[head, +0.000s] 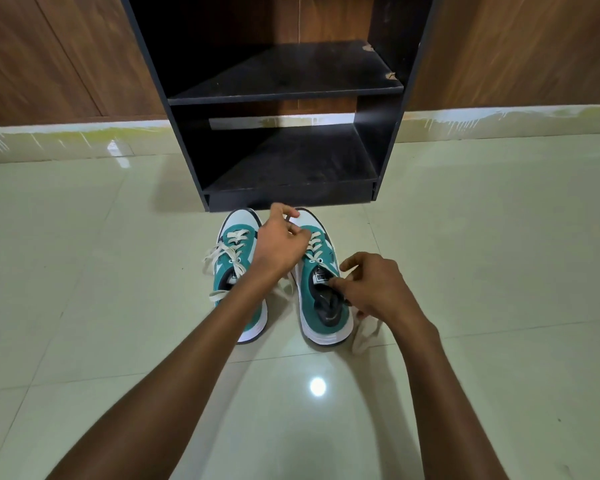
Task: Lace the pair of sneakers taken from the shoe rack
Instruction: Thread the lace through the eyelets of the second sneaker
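- Sneakers, pr, teal/white: side by side on tiled floor (465,258), toes toward shoe rack (278,140), just short of its base.
- Left sneaker (238,271): cream lace (222,252) threaded thru eyelets, loose ends spilling over outer side onto floor; heel partly hidden behind left forearm.
- Right sneaker (321,303): lace crossed over front eyelets only, upper eyelets near tongue bare; tongue label visible, text too small to read; dark insole showing.
- Left hand (279,242): over gap betw. the two toes, fingers curled closed, thumb + forefinger pinching a bit of lace at right sneaker's front.
- Right hand (371,285): at right sneaker's collar, outer side; fingertips pinched at tongue/top edge, rest of fingers curled. Exact item gripped: can't tell, lace or tongue.
- Loose lace end (362,332): cream, bunched on floor touching right sneaker's heel, below right wrist.
- Shoe rack: black, open front, two shelves seen, both bare; chipped edge on upper shelf, rt side.
- Wall (49,57) behind rack: brown wood-look panels, pale skirting at floor line.
- Floor: glossy pale tiles, lamp glare betw. forearms.
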